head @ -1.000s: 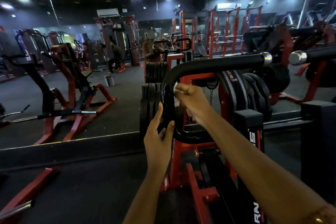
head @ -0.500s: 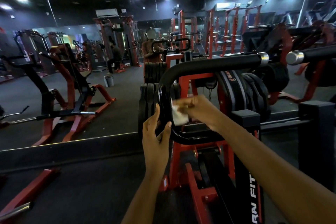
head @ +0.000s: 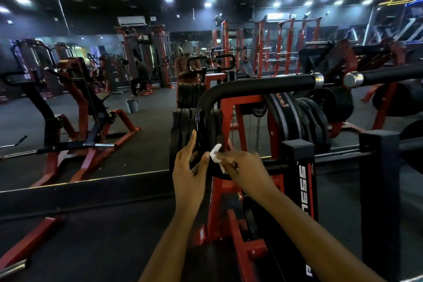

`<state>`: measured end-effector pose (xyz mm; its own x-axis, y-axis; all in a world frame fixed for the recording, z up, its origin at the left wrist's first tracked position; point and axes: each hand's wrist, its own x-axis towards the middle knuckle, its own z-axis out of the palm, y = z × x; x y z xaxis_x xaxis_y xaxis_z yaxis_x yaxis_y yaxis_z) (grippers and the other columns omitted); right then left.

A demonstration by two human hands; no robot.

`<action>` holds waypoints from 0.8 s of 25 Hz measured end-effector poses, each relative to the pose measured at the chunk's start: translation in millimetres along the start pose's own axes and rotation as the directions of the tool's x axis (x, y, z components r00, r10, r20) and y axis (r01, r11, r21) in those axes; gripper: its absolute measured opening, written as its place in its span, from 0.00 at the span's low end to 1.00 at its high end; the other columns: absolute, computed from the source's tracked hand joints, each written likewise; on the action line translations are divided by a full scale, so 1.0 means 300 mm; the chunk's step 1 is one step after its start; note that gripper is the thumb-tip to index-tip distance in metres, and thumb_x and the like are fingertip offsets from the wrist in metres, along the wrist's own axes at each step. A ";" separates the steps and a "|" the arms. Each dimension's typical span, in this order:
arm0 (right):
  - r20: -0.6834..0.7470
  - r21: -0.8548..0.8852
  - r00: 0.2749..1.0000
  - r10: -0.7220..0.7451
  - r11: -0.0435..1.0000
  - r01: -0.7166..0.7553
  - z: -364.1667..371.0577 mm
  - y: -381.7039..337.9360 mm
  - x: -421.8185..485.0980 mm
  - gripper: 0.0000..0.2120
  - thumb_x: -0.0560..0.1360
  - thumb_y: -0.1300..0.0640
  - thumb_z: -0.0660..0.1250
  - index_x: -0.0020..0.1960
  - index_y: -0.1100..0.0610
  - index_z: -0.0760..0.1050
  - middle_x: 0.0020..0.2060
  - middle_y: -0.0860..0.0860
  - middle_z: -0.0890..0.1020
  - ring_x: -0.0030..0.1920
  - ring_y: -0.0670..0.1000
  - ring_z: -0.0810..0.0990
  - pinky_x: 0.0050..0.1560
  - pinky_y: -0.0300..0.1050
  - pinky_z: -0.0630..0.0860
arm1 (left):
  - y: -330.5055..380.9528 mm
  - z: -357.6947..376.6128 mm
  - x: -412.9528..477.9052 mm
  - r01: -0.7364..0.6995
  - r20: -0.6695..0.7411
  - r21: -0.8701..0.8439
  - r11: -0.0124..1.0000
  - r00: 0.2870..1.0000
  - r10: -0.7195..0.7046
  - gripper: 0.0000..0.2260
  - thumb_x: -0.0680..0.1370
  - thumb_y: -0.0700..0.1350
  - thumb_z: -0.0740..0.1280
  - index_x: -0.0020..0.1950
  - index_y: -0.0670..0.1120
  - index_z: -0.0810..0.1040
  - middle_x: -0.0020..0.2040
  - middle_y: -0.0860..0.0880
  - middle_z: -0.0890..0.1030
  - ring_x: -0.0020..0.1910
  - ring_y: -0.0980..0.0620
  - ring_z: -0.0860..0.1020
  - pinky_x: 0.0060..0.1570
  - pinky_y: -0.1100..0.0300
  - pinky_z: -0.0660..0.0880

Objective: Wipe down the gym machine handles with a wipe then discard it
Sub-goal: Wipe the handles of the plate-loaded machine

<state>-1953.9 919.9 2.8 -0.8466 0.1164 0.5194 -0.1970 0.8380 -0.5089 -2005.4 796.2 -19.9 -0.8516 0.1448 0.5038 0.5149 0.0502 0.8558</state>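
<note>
A black curved handle [head: 258, 86] of a red gym machine loops down from a chrome-capped horizontal bar to a lower bend in front of me. My right hand [head: 246, 167] pinches a small white wipe [head: 216, 157] and presses it against the lower bend of the handle. My left hand [head: 188, 167] rests on the left side of the same bend, fingers straight up and thumb against the tube. A second black handle [head: 389, 76] with a chrome cap reaches in from the right.
Black weight plates [head: 297, 119] hang on the red frame [head: 229, 117] behind the handle. A black upright post [head: 380, 201] stands at right. A wall mirror ahead reflects other red machines and people. A grey bin [head: 132, 105] shows in the reflection.
My right hand has slid the wipe down the curved handle from its upper left bend to the lower bend. My left hand stayed on the handle's left side.
</note>
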 end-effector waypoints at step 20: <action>-0.228 -0.645 0.806 -0.546 0.705 0.295 -0.249 -0.010 0.323 0.19 0.65 0.72 0.69 0.55 0.66 0.77 0.52 0.61 0.81 0.53 0.59 0.81 0.54 0.55 0.76 | 0.089 -0.006 0.165 -0.074 -0.002 -0.030 0.997 0.997 0.074 0.23 0.75 0.43 0.68 0.68 0.57 0.68 0.37 0.63 0.78 0.36 0.67 0.78 0.37 0.76 0.72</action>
<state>-1998.3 968.4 106.0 -0.4621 -0.2425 0.8531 -0.0698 0.9689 0.2376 -2034.0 803.0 28.1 -0.8114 0.1460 0.5659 0.5732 0.0093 0.8194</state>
